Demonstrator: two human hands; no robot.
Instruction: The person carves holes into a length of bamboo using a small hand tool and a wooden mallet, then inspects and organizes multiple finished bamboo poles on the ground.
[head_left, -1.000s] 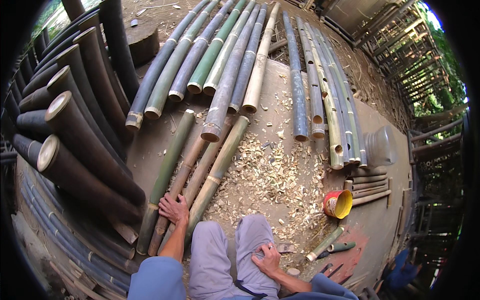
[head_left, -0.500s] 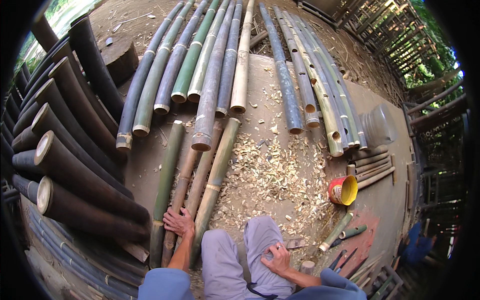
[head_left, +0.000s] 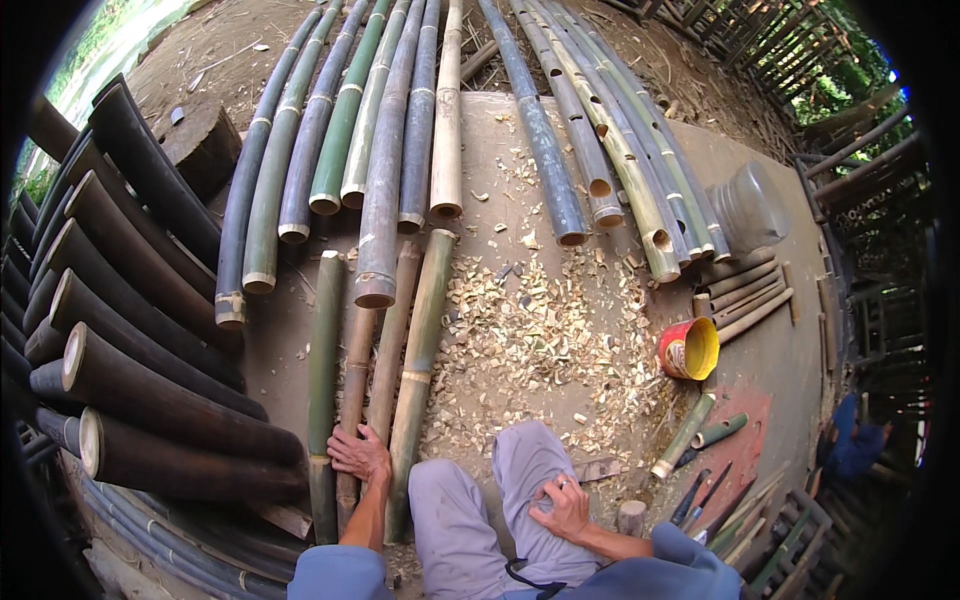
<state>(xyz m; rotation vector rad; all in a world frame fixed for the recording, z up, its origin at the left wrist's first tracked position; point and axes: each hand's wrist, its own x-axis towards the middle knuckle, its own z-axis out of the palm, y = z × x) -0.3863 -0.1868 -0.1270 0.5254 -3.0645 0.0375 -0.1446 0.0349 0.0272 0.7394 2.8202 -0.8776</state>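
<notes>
My left hand (head_left: 360, 455) is closed over a thin brown bamboo pole (head_left: 352, 375), its fingers reaching toward the green bamboo pole (head_left: 323, 390) on the left. A second slim brown pole (head_left: 388, 350) and a thicker yellow-green one (head_left: 418, 375) lie just to the right of that hand. Resting on my right knee, my right hand (head_left: 562, 507) has its fingers apart and slightly bent, holding nothing. A grey-purple bamboo pole (head_left: 380, 220) lies with its cut end near the far ends of the slim poles.
Large dark bamboo tubes (head_left: 170, 370) are stacked at the left. More bamboo poles (head_left: 445, 110) lie at the back, some with holes (head_left: 640, 190) on the right. Wood chips (head_left: 540, 330) cover the middle. A red-yellow can (head_left: 688, 350), clear plastic container (head_left: 748, 208) and tools (head_left: 700, 495) are at the right.
The view has shifted a little, so the far poles sit further left and higher in it. Both hands keep their places, the left on the pole, the right on the knee.
</notes>
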